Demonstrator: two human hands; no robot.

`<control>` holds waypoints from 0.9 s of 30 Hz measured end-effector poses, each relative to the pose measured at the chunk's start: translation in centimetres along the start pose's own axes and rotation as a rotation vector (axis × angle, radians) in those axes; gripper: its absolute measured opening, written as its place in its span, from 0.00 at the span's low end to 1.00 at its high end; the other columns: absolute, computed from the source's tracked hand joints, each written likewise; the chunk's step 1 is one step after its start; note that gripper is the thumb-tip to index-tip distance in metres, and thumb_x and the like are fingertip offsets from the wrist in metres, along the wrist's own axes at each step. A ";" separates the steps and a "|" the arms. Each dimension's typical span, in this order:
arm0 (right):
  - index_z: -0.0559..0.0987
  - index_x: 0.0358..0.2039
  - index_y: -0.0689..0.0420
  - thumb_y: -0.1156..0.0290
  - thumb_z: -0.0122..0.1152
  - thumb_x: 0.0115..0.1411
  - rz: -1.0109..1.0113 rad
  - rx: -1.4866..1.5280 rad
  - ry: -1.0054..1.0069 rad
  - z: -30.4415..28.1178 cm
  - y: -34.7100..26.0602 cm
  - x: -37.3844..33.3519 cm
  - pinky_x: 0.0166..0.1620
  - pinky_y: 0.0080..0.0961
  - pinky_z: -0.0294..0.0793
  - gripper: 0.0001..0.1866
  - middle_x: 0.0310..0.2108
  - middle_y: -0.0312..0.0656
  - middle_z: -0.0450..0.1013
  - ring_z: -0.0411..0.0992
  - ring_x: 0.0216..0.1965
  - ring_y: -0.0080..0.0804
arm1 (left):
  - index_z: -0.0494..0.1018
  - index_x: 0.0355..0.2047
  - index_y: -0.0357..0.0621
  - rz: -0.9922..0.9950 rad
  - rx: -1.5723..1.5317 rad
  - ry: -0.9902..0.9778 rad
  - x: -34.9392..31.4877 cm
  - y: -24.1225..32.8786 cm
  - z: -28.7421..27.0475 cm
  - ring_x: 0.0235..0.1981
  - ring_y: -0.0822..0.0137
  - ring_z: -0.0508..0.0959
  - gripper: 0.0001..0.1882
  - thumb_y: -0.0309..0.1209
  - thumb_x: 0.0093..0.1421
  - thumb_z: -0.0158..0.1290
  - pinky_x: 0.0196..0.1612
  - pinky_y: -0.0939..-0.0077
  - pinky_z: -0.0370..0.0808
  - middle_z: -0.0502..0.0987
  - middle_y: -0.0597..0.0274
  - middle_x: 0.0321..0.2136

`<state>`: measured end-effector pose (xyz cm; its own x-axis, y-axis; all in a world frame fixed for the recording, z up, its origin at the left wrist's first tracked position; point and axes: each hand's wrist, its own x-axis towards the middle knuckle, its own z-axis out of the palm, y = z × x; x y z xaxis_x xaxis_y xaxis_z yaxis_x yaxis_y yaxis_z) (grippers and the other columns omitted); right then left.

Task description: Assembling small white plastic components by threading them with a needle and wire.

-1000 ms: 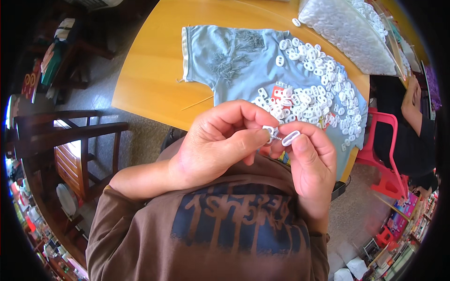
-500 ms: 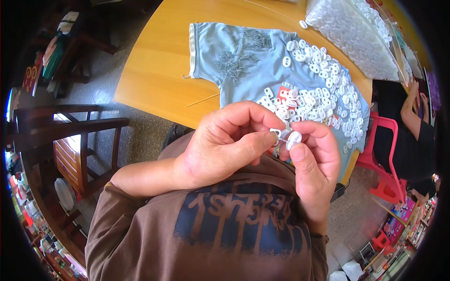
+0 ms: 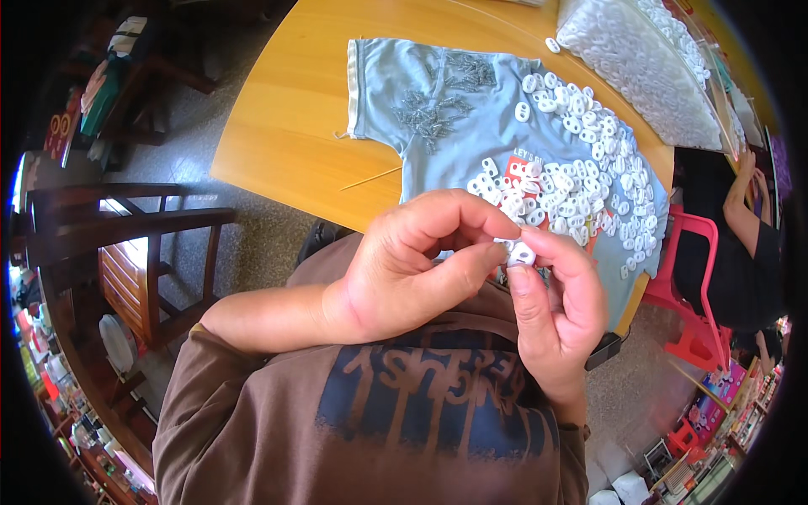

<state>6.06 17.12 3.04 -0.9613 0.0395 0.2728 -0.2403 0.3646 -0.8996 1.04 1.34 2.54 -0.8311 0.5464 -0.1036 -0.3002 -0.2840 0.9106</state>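
Close in front of my body, my left hand [image 3: 408, 273] and my right hand [image 3: 560, 307] meet at their fingertips. Between my right thumb and forefinger is a white oval cord lock piece [image 3: 521, 253] with two holes. My left thumb and forefinger pinch a second white piece, mostly covered by the fingers, right against the first. Whether a spring sits between them is hidden. Beyond my hands, a light blue T-shirt [image 3: 480, 135] spread on the table bears many white cord lock pieces [image 3: 572, 189] and piles of small metal springs [image 3: 425, 116].
The yellow wooden table [image 3: 286, 109] carries a thin stick [image 3: 370, 178] and a large clear bag [image 3: 631, 71] full of white pieces. A red plastic chair [image 3: 707, 244] and a person in black [image 3: 711, 189] are at the right. On the left stands a wooden chair [image 3: 126, 278].
The two white pieces have come together; the spring seen in the gap between them is now out of sight. The view has shifted slightly.
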 end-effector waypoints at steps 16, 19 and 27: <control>0.72 0.43 0.66 0.79 0.51 0.55 -0.034 0.018 -0.006 -0.1 -0.1 0.5 0.30 0.20 0.65 0.14 0.26 0.41 0.69 0.65 0.24 0.28 | 0.63 0.45 0.36 -0.070 -0.032 -0.127 0.2 0.3 -0.7 0.26 0.78 0.73 0.14 0.21 0.57 0.48 0.31 0.87 0.72 0.73 0.61 0.33; 0.72 0.44 0.65 0.80 0.50 0.55 -0.098 -0.059 -0.033 -0.2 -0.1 0.6 0.30 0.20 0.65 0.15 0.26 0.41 0.69 0.65 0.24 0.29 | 0.64 0.44 0.37 -0.083 -0.122 -0.109 0.1 0.2 -0.7 0.26 0.78 0.73 0.13 0.20 0.57 0.48 0.30 0.88 0.71 0.73 0.62 0.33; 0.71 0.45 0.65 0.79 0.51 0.55 -0.233 -0.160 -0.008 -0.3 0.4 0.7 0.31 0.21 0.66 0.15 0.30 0.43 0.70 0.67 0.27 0.31 | 0.64 0.46 0.36 -0.137 -0.182 -0.145 0.1 0.1 -0.4 0.28 0.81 0.71 0.14 0.22 0.58 0.47 0.32 0.90 0.72 0.72 0.66 0.31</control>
<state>5.29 17.55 2.93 -0.8838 -0.0702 0.4626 -0.4315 0.5048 -0.7476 0.72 1.08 2.44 -0.7049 0.6931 -0.1508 -0.4957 -0.3292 0.8037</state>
